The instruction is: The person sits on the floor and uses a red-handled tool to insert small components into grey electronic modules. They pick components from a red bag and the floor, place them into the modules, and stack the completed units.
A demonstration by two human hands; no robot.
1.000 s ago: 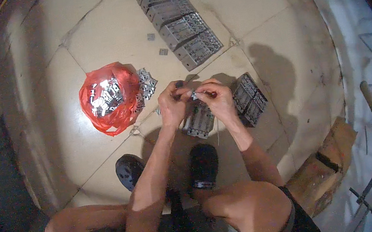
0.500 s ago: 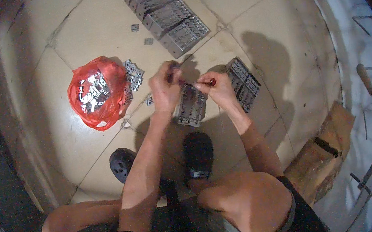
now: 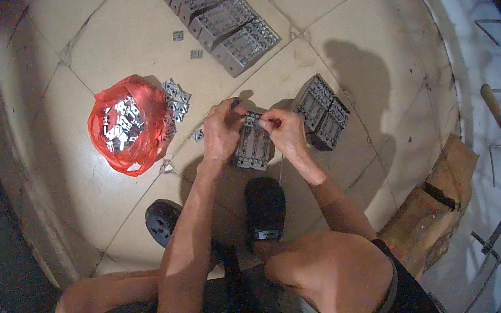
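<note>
the grey block (image 3: pixel 254 147) stood on the tiled floor (image 3: pixel 359 161) in front of your feet, its far end between your two hands. your left hand (image 3: pixel 221 132) had its fingers curled in at the far left corner; whether that grip was closed on anything, i could not tell. your right hand (image 3: pixel 287 134) was at the far right corner, its grip drawn together on a dark red piece (image 3: pixel 276 123) mostly hidden by the fingers.

the block looked rigid, with a ribbed, slotted top, and probably had some weight for its size, so it likely sat steady under light pressure. its long plain sides seemed the best place to take hold, clear of the small fittings along the ends. the finish was probably smooth and a little slippery.

the small metal plates (image 3: pixel 123 124) in the red bag (image 3: pixel 95 129) to your left seemed light, thin and stiff, best pinched by opposite edges, which might have been sharp. the bag itself looked soft and flimsy. two similar blocks (image 3: pixel 322 112) stood just beside your right hand.
</note>
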